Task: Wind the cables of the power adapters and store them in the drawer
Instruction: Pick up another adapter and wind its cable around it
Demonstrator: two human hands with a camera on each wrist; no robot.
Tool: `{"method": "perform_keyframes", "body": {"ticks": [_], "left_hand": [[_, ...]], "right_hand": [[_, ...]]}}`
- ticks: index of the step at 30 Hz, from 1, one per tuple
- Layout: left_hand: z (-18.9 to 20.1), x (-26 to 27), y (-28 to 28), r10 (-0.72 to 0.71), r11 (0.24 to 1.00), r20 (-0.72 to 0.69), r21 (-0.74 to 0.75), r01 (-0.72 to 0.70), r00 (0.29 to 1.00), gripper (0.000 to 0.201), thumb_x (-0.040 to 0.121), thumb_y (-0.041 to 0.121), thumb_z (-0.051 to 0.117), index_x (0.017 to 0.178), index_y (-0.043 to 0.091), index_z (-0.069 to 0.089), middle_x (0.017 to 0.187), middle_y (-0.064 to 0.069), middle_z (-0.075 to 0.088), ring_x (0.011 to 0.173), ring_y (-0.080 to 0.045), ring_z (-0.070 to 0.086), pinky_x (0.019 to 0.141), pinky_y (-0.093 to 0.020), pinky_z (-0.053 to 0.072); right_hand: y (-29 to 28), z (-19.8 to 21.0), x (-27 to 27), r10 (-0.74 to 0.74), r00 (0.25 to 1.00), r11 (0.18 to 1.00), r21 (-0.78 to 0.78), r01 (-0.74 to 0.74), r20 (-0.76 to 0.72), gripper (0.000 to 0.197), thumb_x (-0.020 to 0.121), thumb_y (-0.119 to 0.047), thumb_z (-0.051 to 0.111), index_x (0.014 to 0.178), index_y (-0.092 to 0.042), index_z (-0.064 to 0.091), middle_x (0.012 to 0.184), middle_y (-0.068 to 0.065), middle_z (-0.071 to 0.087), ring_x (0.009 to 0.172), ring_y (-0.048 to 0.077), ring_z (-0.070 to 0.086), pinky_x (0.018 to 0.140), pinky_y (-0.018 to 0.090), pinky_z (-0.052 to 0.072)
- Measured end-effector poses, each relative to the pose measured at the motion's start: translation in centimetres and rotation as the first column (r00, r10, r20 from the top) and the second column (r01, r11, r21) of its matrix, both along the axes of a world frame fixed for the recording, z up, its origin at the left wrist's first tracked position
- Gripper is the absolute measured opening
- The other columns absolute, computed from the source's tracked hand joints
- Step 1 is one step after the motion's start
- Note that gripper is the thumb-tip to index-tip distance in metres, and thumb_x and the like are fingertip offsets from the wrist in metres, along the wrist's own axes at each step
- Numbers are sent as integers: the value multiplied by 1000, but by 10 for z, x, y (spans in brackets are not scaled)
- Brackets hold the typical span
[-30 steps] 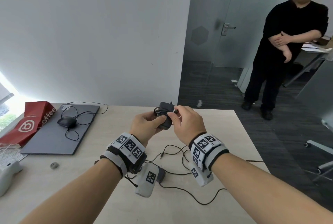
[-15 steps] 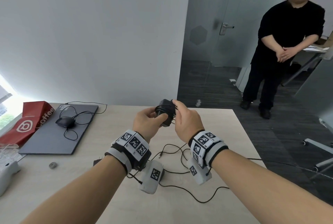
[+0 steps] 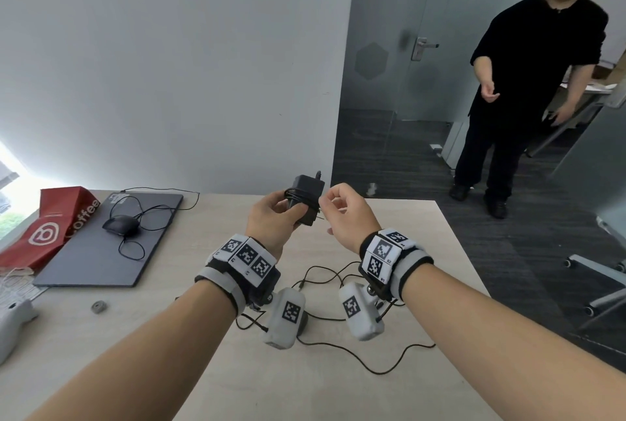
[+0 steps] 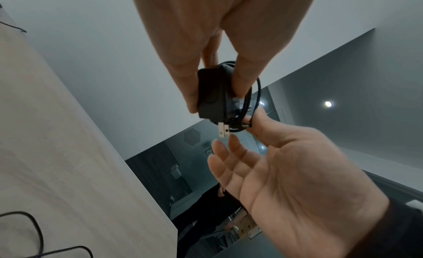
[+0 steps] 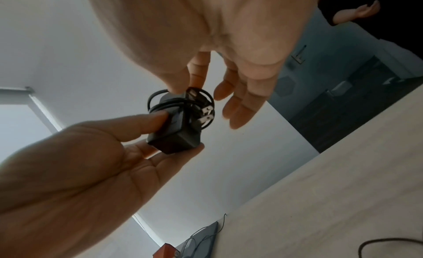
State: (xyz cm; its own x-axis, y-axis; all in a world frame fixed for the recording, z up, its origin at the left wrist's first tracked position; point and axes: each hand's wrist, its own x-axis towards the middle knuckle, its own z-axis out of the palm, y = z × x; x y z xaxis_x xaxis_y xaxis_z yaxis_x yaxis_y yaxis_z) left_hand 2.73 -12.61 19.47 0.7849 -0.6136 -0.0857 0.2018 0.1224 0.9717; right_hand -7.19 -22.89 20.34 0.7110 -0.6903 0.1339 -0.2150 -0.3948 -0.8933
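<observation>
A black power adapter [image 3: 306, 199] with its cable wound round the body is held up above the table [image 3: 389, 224]. My left hand [image 3: 291, 214] grips the adapter body between thumb and fingers. In the left wrist view its metal prongs [image 4: 223, 131] point down. My right hand [image 3: 325, 207] is beside it, and its thumb and forefinger pinch the cable's end plug [image 4: 246, 125] against the coil while the other fingers stay spread. A second, loose black cable [image 3: 372, 364] sprawls on the table below my wrists.
A closed grey laptop [image 3: 101, 251] carries a black mouse [image 3: 120, 226] and its cord at the left. A red coffee bag [image 3: 50, 231] lies beyond it. A small grey ring [image 3: 99, 306] sits near the laptop. A person in black [image 3: 525, 82] stands beyond the table's right edge.
Both hands have risen a little with the adapter. My right hand has drawn back from the body and now only pinches the cable end. The bystander's arms have dropped and spread.
</observation>
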Motion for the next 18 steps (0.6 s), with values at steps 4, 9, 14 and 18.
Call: {"method": "perform_keyframes", "body": {"ticks": [4, 9, 14, 18], "left_hand": [[-4, 4, 2, 20, 1000, -3, 11, -20, 1000, 32, 84, -6, 62, 116, 0, 60, 103, -21, 70, 94, -31, 68, 88, -39, 55], [-9, 7, 3, 39, 999, 7, 11, -39, 999, 35, 85, -5, 60, 120, 1, 57, 105, -22, 69, 98, -32, 67, 86, -37, 55], [-21, 16, 3, 45, 989, 202, 130, -72, 978, 41, 86, 5, 61, 120, 27, 58, 92, -5, 75, 91, -23, 70, 92, -43, 53], [-30, 25, 8, 50, 961, 299, 244, -127, 953, 67, 90, 10, 59, 148, 26, 28, 106, -3, 71, 98, -16, 66, 98, -35, 47]], "right_hand": [[-2, 2, 0, -9, 999, 1000, -11, 8, -38, 8, 88, -34, 62, 83, -27, 61, 78, 5, 70, 79, 23, 68, 76, 48, 57], [-4, 2, -2, -15, 994, 997, -74, 7, -104, 17, 86, -18, 66, 102, -24, 64, 73, 1, 69, 75, 17, 66, 78, 34, 54], [-5, -2, 1, 3, 978, 996, -87, -22, -210, 48, 89, -16, 60, 136, -22, 49, 86, -2, 67, 90, 15, 64, 87, 26, 46], [-7, -3, -2, 9, 946, 988, -145, -59, -325, 47, 89, -17, 60, 135, -20, 52, 91, -3, 66, 94, 15, 63, 88, 24, 46]]}}
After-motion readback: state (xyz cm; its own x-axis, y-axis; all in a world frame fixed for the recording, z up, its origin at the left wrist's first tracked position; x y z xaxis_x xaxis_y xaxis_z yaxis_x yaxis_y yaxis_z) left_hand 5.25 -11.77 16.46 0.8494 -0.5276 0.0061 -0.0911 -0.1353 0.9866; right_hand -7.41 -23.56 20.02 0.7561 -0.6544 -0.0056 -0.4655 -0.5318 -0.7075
